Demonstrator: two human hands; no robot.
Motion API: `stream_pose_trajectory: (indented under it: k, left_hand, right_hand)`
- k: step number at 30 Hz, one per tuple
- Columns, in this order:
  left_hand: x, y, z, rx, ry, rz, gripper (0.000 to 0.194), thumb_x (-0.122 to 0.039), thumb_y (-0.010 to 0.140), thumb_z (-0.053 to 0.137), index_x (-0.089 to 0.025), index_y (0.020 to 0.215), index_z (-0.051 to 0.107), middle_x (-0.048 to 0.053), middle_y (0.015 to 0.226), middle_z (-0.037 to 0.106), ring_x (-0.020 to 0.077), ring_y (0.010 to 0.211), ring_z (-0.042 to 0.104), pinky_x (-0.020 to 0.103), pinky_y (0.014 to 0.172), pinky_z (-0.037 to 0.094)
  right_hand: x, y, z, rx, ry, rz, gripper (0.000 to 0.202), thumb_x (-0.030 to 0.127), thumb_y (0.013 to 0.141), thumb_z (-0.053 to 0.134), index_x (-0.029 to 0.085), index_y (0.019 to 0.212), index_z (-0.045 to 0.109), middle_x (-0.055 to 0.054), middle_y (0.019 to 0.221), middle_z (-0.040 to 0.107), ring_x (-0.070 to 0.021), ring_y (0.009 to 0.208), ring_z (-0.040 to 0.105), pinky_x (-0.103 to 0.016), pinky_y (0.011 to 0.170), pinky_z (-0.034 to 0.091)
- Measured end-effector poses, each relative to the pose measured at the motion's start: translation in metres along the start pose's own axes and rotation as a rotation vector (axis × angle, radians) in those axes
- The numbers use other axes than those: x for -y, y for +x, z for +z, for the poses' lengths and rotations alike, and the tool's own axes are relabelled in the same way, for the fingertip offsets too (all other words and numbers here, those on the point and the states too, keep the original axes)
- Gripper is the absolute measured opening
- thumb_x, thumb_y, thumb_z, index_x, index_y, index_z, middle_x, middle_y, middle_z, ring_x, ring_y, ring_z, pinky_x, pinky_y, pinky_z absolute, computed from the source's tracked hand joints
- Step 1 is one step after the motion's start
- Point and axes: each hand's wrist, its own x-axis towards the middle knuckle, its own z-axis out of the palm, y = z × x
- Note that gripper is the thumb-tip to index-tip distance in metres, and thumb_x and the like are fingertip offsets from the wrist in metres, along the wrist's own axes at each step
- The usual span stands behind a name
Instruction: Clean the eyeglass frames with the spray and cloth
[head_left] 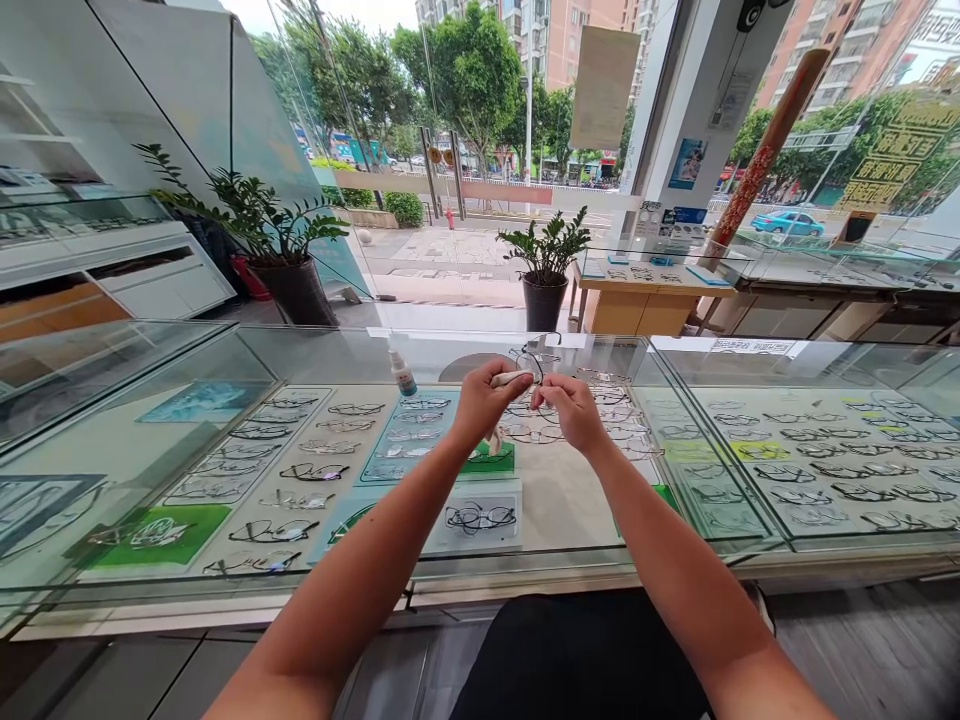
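Above the glass display counter, my left hand [481, 398] is closed on a pale cloth [495, 438], part of which hangs below the fingers. Thin-framed glasses [531, 366] are held up between both hands, with the cloth pressed near their lens. My right hand [574, 408] has its fingers closed at the right side of the glasses. A small spray bottle [403, 373] stands upright on the glass to the left of my hands. More eyeglasses [481, 517] lie inside the counter below.
The counter's front glass edge [525, 562] runs across near my body. Rows of glasses fill the right-hand case [825, 462]. Beyond the counter are two potted plants [544, 300] and a wooden cabinet [637, 308].
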Motion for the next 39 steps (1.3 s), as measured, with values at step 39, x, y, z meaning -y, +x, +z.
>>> stream_pose_trajectory:
  k: [39]
  left_hand:
    - [-0.0035,0.0024,-0.0033,-0.066,-0.011,0.009,0.058,-0.069,0.094,0.072,-0.021,0.068,0.053,-0.004,0.063,0.042,0.0131,0.063,0.035,0.029,0.061,0.029]
  right_hand:
    - [-0.0017,0.0027,0.0009,0.035,0.089,0.037,0.032,0.037,0.093,0.058,0.024,0.065,0.067,-0.003,0.072,0.069,-0.0212,0.076,0.057,-0.038,0.079,0.043]
